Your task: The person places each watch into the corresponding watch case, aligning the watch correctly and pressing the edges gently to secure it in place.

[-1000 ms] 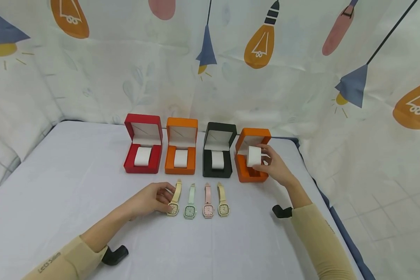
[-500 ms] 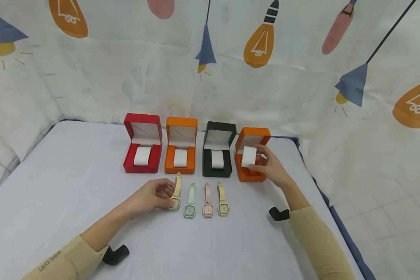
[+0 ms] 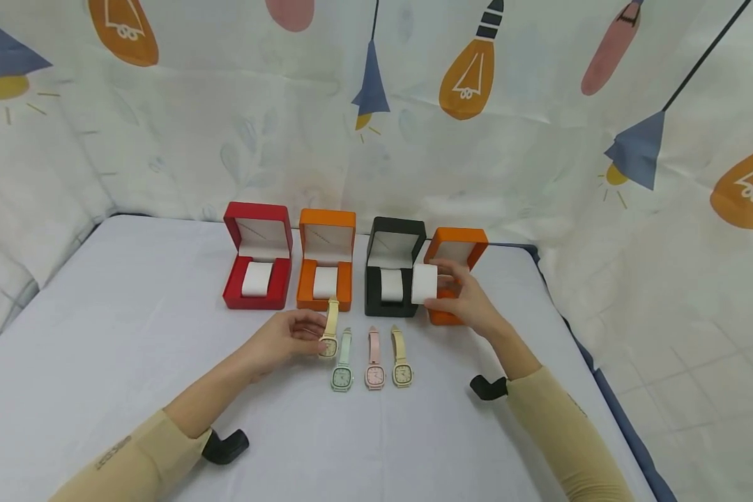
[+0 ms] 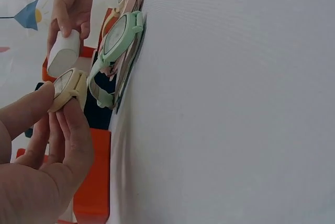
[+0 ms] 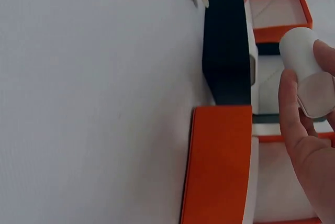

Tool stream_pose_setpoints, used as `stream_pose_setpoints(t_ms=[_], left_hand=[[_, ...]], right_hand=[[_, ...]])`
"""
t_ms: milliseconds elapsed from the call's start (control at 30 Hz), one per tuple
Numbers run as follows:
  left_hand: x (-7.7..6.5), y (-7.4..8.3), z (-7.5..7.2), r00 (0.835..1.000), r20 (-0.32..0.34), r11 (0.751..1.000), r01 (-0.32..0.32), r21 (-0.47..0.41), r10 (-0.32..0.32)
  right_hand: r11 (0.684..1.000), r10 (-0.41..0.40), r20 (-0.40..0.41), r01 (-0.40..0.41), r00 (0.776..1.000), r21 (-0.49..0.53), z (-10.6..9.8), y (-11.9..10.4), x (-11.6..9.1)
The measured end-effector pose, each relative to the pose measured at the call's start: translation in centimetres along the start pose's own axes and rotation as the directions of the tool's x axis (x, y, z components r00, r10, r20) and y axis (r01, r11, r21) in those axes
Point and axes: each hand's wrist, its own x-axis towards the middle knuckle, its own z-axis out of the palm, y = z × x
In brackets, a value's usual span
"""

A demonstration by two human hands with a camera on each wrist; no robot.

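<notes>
My left hand (image 3: 291, 340) pinches a pale yellow watch (image 3: 331, 324) by its case, lifted off the table beside a mint green watch (image 3: 342, 369). In the left wrist view thumb and fingers grip the yellow watch (image 4: 68, 89) at the case. My right hand (image 3: 467, 301) holds a white watch pillow (image 3: 424, 284) between thumb and fingers, above the gap between the dark box (image 3: 392, 310) and the right orange box (image 3: 477, 244). The right wrist view shows the pillow (image 5: 299, 51) held out over the boxes. My hand partly covers the right orange box.
A red box (image 3: 232, 289) and another orange box (image 3: 304, 296) stand open to the left, each with a white pillow inside. A pink watch (image 3: 374, 376) and a second yellow watch (image 3: 403, 375) lie on the white table (image 3: 326, 446). A patterned curtain (image 3: 276, 139) hangs behind.
My left hand has lifted the yellow watch and carried it right and away from me. My right hand has moved the white pillow left, out of the right orange box.
</notes>
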Motion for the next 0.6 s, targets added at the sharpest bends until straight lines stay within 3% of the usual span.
stream_pose_setpoints(t_ms=[167, 300, 600], left_hand=[[0.4, 0.8, -0.1, 1.0, -0.018, 1.0, -0.001, -0.03, 0.001], [0.8, 1.2, 0.0, 0.999, -0.032, 0.999, 0.004, -0.041, -0.005], [2.0, 1.6, 0.6, 0.999, -0.018, 0.996, -0.045, -0.073, 0.044]], right_hand=[[1.0, -0.011, 0.029, 0.011, 1.0, -0.005, 1.0, -0.8, 0.0], [0.999, -0.018, 0.056, 0.016, 0.998, 0.051, 1.8, -1.3, -0.1], [0.996, -0.054, 0.105, 0.046, 0.993, 0.078, 3.5, -1.6, -0.5]])
